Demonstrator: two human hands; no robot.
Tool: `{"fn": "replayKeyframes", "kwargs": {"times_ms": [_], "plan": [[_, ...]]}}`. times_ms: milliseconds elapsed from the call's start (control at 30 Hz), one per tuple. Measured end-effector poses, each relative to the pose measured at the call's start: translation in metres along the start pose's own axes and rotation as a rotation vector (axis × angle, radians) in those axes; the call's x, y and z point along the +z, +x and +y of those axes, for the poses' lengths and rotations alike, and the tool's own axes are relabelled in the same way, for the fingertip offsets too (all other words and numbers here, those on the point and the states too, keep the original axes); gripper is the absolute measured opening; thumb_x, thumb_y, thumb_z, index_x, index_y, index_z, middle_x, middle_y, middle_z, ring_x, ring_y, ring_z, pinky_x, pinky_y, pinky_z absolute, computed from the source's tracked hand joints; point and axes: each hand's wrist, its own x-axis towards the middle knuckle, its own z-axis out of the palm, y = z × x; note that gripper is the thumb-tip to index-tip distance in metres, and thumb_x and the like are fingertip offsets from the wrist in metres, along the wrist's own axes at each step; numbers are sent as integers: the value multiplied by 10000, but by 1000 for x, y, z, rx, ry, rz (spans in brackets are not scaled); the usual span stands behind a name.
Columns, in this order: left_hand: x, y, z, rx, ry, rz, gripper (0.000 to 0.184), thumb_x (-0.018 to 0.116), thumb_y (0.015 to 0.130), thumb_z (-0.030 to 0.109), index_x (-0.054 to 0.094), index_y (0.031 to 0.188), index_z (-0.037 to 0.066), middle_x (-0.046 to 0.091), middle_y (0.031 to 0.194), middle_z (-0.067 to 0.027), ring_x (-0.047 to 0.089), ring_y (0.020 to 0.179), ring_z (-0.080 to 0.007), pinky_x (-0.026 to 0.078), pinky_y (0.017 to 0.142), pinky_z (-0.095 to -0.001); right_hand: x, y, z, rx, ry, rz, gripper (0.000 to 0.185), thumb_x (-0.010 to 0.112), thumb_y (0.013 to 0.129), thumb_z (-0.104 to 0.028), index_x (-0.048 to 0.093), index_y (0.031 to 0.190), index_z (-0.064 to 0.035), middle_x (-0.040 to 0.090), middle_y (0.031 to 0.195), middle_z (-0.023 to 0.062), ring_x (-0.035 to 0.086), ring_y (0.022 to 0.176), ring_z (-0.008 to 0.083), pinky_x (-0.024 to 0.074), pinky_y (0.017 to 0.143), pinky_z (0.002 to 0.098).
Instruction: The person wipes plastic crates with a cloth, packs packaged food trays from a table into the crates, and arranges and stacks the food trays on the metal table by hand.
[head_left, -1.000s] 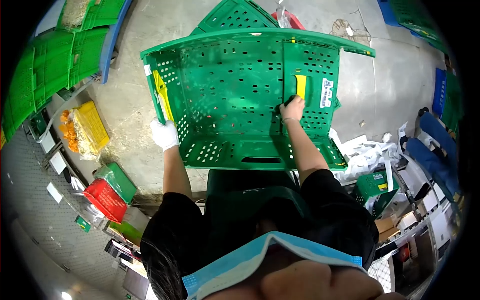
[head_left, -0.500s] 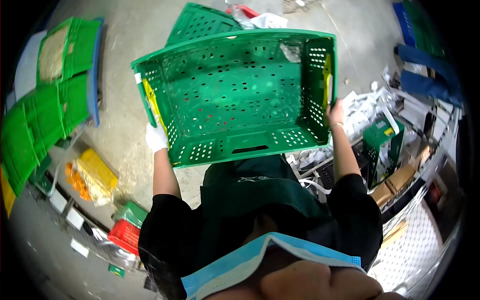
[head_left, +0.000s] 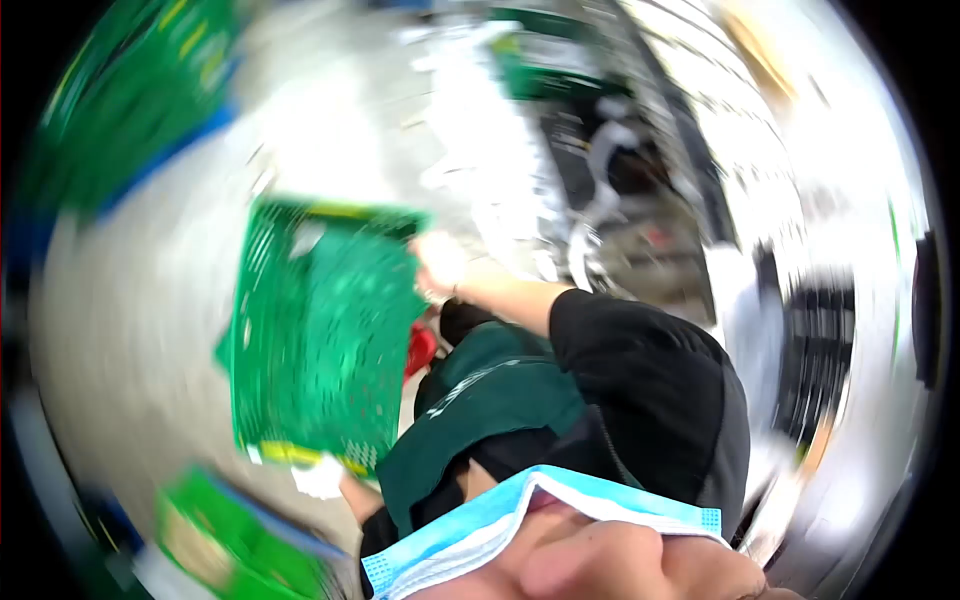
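Observation:
A green plastic crate (head_left: 330,320) with perforated walls and yellow strips at both ends hangs in front of me to the left, its open side facing me. At its lower end is my left hand (head_left: 320,478), in a white glove, closed on the end wall; the fingers are partly hidden. My bare right hand (head_left: 437,265) grips the upper right corner of the same crate, though motion blurs its fingers. Inside the crate, near the top, lies a small pale scrap (head_left: 307,237).
Green crates on a blue base (head_left: 130,150) stand at upper left, and a bright green bin (head_left: 235,540) is at lower left. White scraps (head_left: 500,160) spread over the floor at upper middle. A dark green crate (head_left: 550,55) stands beyond them. Much is blurred.
My view has swung round to the right. The held crate has turned from lengthwise across to nearly upright in view and now sits further left; both hands stay on it.

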Motion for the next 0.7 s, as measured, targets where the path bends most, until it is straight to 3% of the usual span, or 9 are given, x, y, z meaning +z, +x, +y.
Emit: {"fn": "replayKeyframes", "kwargs": {"times_ms": [33, 67, 100, 200, 267, 333, 500, 667, 700], "plan": [[3, -16, 15, 161, 124, 347, 591, 637, 520, 210, 491, 1064, 33, 453, 1117, -226, 454, 1012, -339, 401, 806, -434, 7, -44, 25, 33, -93, -177, 237, 563, 617, -166, 571, 845, -100, 555, 869, 182, 528, 836, 307, 409, 729, 415], [11, -17, 19, 254, 137, 400, 619, 621, 545, 222, 451, 1116, 54, 378, 1193, -225, 378, 1082, -365, 355, 860, -444, 7, -95, 43, 123, 11, -98, 169, 551, 653, -215, 582, 776, -104, 552, 848, 184, 526, 837, 306, 401, 727, 414], [46, -11, 22, 486, -61, 611, 551, 574, 597, 168, 448, 1123, 66, 378, 1200, -212, 370, 1094, -348, 338, 886, -429, -1, -140, 76, 160, 255, -187, 310, 569, 633, -221, 545, 882, -38, 550, 871, 163, 512, 891, 300, 398, 792, 401], [-22, -102, 163, 246, -1053, -339, 456, 477, 660, 3, 445, 1112, 53, 391, 1192, -181, 360, 1109, -315, 311, 917, -389, -93, -254, 114, 517, 227, 22, 322, 555, 633, -212, 563, 923, -71, 572, 889, 146, 543, 865, 291, 436, 753, 366], [5, -144, 202, 1021, -809, -271, 467, 469, 659, -32, 431, 1121, 22, 387, 1190, -187, 363, 1113, -304, 308, 925, -359, -135, -327, 151, 674, 253, 302, 284, 554, 661, -229, 559, 894, -65, 586, 818, 123, 573, 780, 273, 457, 691, 355], [-6, -206, 267, 1351, -510, -373, 476, 463, 679, -36, 409, 1150, 3, 386, 1198, -182, 371, 1114, -288, 310, 930, -346, -181, -390, 174, 766, 288, 622, 258, 548, 702, -236, 560, 893, -62, 595, 837, 108, 582, 752, 249, 461, 680, 333], [-44, -421, 441, 1639, -730, -770, 363, 434, 776, -1, 423, 1139, -10, 416, 1188, -155, 419, 1085, -253, 332, 915, -335, -244, -528, 292, 854, 462, 1120, 279, 582, 725, -220, 538, 909, -14, 584, 820, 129, 566, 746, 184, 444, 700, 283], [-40, -647, 602, 2232, -846, -722, 316, 485, 771, 133, 509, 1058, 3, 521, 1061, -151, 482, 1003, -255, 362, 878, -316, -331, -620, 483, 1294, 87, 1346, 444, 592, 697, -286, 490, 1002, 20, 509, 1024, 199, 504, 937, 300, 404, 806, 341], [-24, -685, 630, 2344, -730, -469, 349, 496, 765, 168, 495, 1077, 10, 497, 1093, -160, 462, 1024, -272, 348, 890, -337, -350, -626, 513, 1397, 19, 1373, 491, 590, 690, -303, 470, 1029, 33, 472, 1086, 222, 475, 991, 325, 390, 836, 359]]}}
